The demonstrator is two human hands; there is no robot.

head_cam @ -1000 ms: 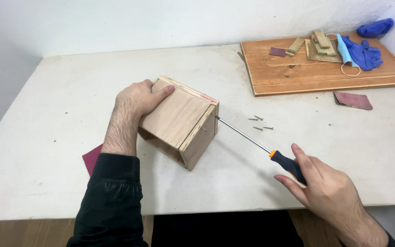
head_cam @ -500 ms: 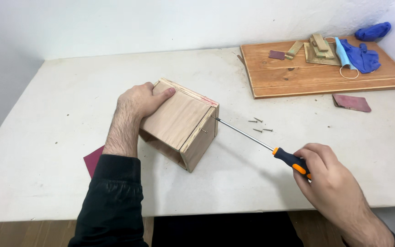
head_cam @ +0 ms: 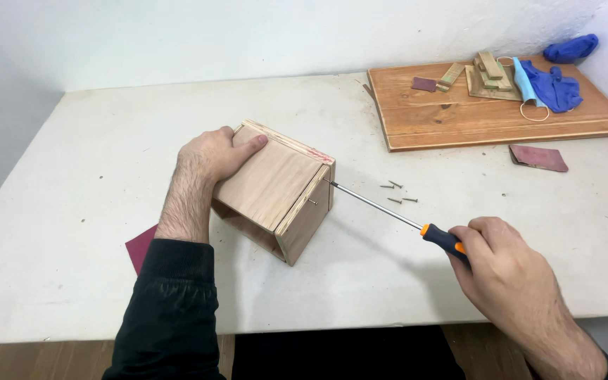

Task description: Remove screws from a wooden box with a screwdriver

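So there's one wooden box (head_cam: 276, 188) sitting tilted mid-table on the white table (head_cam: 72, 183). The left hand (head_cam: 212, 156) is clamped over its far-left top, fingers wrapped round the edge. The right hand (head_cam: 504, 271) is closed tight on the black and orange handle of one long screwdriver (head_cam: 395, 214), whose tip is right up against the box's right face, near a screw head there. Four loose screws (head_cam: 397, 192) lie just beyond the shaft. Far right there's one wooden board (head_cam: 487, 116) with a few wood scraps (head_cam: 483, 74), one blue face mask (head_cam: 527, 83) and two blue gloves (head_cam: 554, 88). Two dark red sandpaper pieces (head_cam: 537, 157) are on the table, one by the board, one near the left sleeve.
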